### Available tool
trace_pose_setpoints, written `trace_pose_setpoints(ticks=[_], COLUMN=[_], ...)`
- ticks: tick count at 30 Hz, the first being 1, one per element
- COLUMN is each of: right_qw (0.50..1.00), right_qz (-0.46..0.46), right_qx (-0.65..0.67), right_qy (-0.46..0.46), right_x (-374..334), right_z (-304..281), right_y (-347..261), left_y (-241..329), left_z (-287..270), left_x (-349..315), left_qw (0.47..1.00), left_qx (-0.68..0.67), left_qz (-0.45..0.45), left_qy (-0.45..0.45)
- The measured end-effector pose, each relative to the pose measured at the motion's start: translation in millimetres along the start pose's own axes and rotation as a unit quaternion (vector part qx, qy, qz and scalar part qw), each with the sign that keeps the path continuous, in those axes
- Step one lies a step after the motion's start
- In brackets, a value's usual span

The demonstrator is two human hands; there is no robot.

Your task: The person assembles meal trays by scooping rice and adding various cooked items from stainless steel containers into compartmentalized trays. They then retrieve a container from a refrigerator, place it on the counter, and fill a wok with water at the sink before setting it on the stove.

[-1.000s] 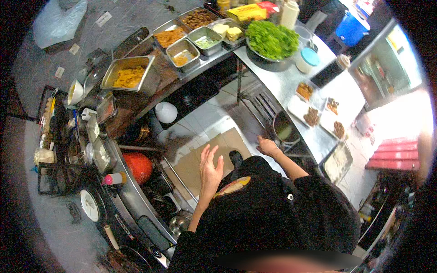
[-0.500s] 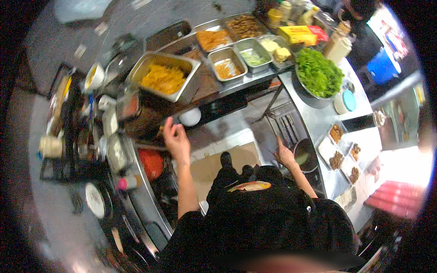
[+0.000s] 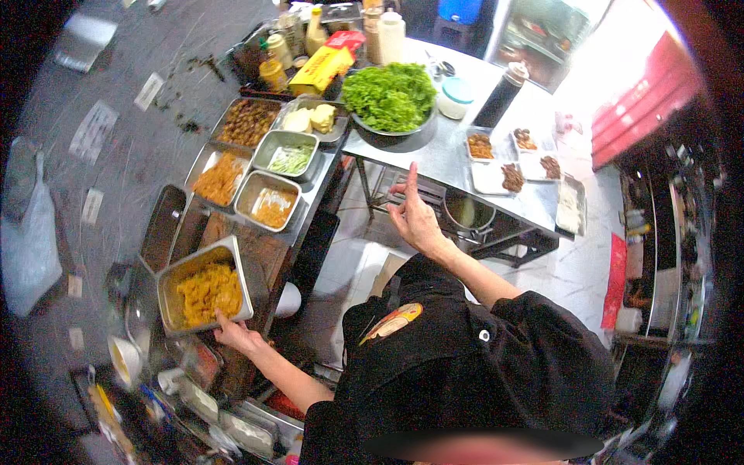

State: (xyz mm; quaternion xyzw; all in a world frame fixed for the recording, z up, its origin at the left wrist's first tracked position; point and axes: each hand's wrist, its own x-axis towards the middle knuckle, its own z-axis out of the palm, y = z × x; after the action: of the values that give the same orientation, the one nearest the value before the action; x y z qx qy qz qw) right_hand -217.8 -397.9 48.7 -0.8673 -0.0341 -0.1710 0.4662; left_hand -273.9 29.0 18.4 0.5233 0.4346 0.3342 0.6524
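At the lower left, my left hand (image 3: 239, 336) is closed on the near rim of a deep metal pan (image 3: 244, 271). Its fingers reach over the rim beside the orange-yellow food (image 3: 208, 294) inside. The pan rests over a brown board (image 3: 262, 256) on the left counter. My right hand (image 3: 419, 222) is raised in front of the steel table, index finger stretched out and the others loosely bent. It is open and holds nothing. In this view it appears between the lettuce bowl and a pot (image 3: 469, 211) lower down.
Beyond the pan stand small metal trays (image 3: 269, 200) of shredded and chopped food. Green lettuce (image 3: 390, 97) fills a bowl on the steel table (image 3: 442, 167). White dishes (image 3: 488, 177) with brown food, a dark squeeze bottle (image 3: 502, 94) and a lidded tub (image 3: 456, 98) share that table.
The view has swung to the right. My left hand, held in the air before, has taken hold of the metal pan's rim. My right hand has risen, index finger still extended.
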Motion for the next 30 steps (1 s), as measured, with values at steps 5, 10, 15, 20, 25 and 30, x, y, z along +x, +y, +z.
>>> trace_pose_setpoints(ticks=[5,10,15,20,25,30], right_qw=[0.995,0.987,0.986,0.967,0.967,0.977], right_qz=[0.024,0.064,0.131,0.191,0.207,0.207], right_qx=[-0.028,-0.107,-0.050,-0.028,0.051,0.054], right_qy=[0.088,0.097,0.094,0.167,0.142,0.022], right_x=[9,14,33,62,86,121], right_z=[-19,-39,-65,-119,-118,-89], right_y=[24,67,106,147,173,179], left_y=[-1,-7,-39,47,61,72], left_z=[9,25,-54,-15,-36,11], left_x=[21,40,71,-96,-124,-191], left_qw=[0.993,0.994,0.993,0.996,0.991,0.981], left_qx=[-0.052,-0.004,0.033,0.008,0.070,0.098], left_qz=[0.090,0.061,0.073,-0.047,-0.096,-0.056], left_qy=[0.053,0.090,0.083,0.069,-0.066,-0.157])
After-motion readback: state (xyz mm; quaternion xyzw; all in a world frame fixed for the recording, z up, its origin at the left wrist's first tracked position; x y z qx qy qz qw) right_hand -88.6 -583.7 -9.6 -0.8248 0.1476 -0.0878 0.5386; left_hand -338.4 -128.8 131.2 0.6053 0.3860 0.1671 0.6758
